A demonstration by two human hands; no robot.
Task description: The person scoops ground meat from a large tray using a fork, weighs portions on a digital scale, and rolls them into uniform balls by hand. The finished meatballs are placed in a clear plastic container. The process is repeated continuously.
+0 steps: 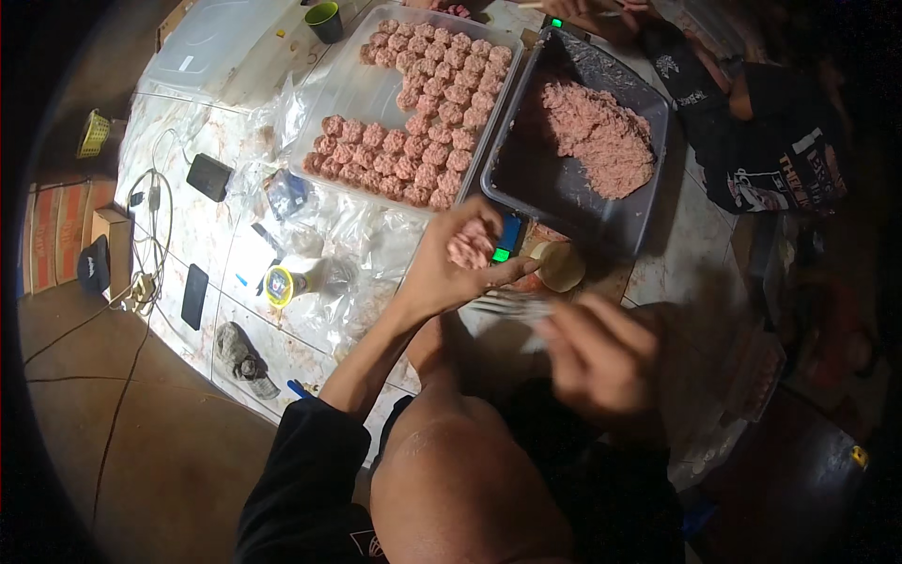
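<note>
A lump of minced meat (471,245) lies in my left hand (440,264), its fingers curled around it. My right hand (599,352), blurred, grips a metal fork (511,305) whose tines point left, just below my left thumb. Rows of meatballs (426,144) fill much of a translucent plastic tray (373,92) above my left hand. To the right of that stands a dark grey tub (525,169) with a large mass of minced meat (599,137). A small round pale item (560,266) is beside my left thumb. A scale with a lit green display (500,254) is partly hidden by my left hand.
Clear plastic bags (352,240), a yellow-rimmed cup (280,287), a phone (194,296), a crumpled grey cloth (239,356) and looped cables (151,225) lie on the left side of the tiled table. A black and green cup (324,22) stands beyond. Another person's hands and dark sleeve (676,67) are at top right.
</note>
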